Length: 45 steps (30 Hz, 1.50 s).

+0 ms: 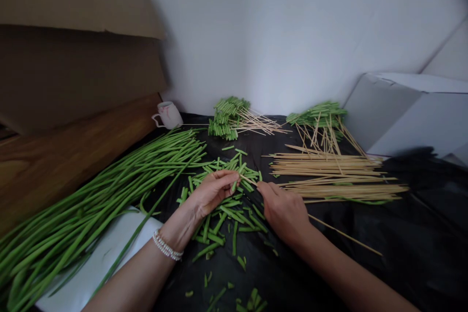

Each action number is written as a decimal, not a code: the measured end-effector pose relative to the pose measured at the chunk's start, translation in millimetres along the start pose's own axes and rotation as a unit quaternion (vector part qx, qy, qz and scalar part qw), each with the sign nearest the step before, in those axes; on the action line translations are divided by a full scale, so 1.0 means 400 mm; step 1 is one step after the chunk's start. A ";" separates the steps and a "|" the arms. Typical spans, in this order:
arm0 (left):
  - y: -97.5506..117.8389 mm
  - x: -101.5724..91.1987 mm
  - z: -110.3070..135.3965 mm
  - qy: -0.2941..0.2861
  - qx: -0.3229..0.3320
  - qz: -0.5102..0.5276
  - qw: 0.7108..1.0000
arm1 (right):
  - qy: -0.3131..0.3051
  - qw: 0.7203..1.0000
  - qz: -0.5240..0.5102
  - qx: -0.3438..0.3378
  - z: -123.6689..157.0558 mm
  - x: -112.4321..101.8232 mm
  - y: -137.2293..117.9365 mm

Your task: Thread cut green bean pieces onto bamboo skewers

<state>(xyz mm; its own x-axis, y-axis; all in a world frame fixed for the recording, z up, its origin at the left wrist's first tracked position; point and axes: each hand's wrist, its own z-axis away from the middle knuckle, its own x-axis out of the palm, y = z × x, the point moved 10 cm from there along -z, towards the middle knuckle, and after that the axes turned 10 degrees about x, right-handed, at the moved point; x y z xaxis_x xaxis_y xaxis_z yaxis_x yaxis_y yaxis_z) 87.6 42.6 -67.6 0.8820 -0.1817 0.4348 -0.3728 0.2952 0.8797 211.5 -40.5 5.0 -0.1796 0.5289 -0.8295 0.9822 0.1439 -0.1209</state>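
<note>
My left hand (215, 187), with a beaded bracelet at the wrist, pinches a short cut piece of green stalk (234, 186) that looks like garlic scape. A thin bamboo skewer (345, 234) passes through my right hand (283, 207), whose fingers are closed round it. Its front end (248, 179) reaches the left fingertips; whether it pierces the piece is hidden by the fingers. Below and around my left hand lies a loose pile of cut green pieces (219, 226). Bare bamboo skewers (329, 165) lie in rows right of my right hand.
Long uncut green stalks (120, 185) spread across the left, partly over a white sheet (106, 248). At the back are two heaps of loaded skewers (228, 114) (318, 114) and a mug (170, 115). A cardboard box (80, 63) stands left, a white box (398, 107) right. Black plastic (413, 234) covers the surface.
</note>
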 end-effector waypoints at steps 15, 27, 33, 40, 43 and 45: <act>-0.008 0.038 0.020 -0.054 0.022 -0.091 0.994 | 0.018 0.999 -0.029 -0.027 -0.010 -0.011 -0.029; -0.016 0.048 0.024 -0.062 0.031 -0.123 0.990 | 0.028 0.998 -0.027 -0.041 -0.004 -0.012 -0.031; 0.105 0.008 0.001 -0.062 0.156 -0.296 0.940 | 0.020 1.000 -0.016 0.003 -0.019 -0.011 0.017; 0.226 -0.099 -0.019 0.034 0.236 -0.648 0.723 | 0.007 0.999 0.000 0.035 -0.027 -0.005 0.060; 0.213 -0.112 -0.024 0.019 0.197 -0.681 0.706 | -0.005 0.999 -0.004 0.034 -0.026 0.002 0.060; 0.200 -0.113 -0.023 0.003 0.171 -0.694 0.699 | -0.014 0.999 -0.005 0.037 -0.026 0.007 0.059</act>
<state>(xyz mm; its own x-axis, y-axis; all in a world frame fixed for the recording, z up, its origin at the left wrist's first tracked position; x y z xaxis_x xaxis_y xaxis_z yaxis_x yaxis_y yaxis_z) 20.7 83.0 -18.8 0.4629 -0.0651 -0.8840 0.7979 -0.4039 0.4475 233.5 -27.0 5.4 -0.1896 0.5038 -0.8427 0.9818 0.0868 -0.1690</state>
